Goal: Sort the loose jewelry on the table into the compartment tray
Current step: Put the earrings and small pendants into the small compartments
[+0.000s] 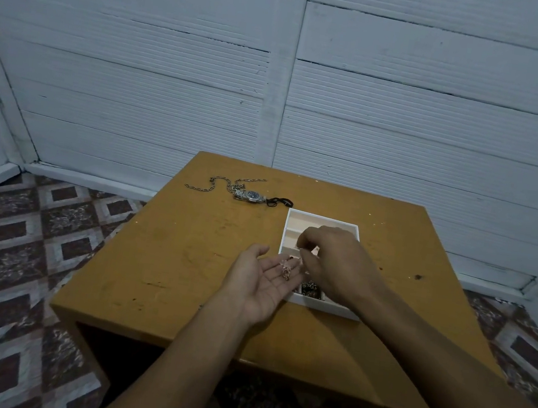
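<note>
My left hand (258, 280) lies palm up over the table, just left of the white compartment tray (322, 219). Small pieces of jewelry (287, 270) rest on its fingers. My right hand (332, 261) hovers over the tray's middle and pinches a small shiny piece (300, 250) between thumb and fingertips, right above the left hand's fingertips. Dark jewelry (311, 287) sits in a near compartment of the tray; much of the tray is hidden by my hands. A silver chain (218, 183), a wristwatch (250, 196) and a black cord piece (280, 202) lie loose at the table's far side.
The ochre wooden table (166, 258) stands against a white ribbed wall (277, 84). Patterned floor tiles (11, 254) spread to the left and right. The table's near edge overhangs a dark hollow under it.
</note>
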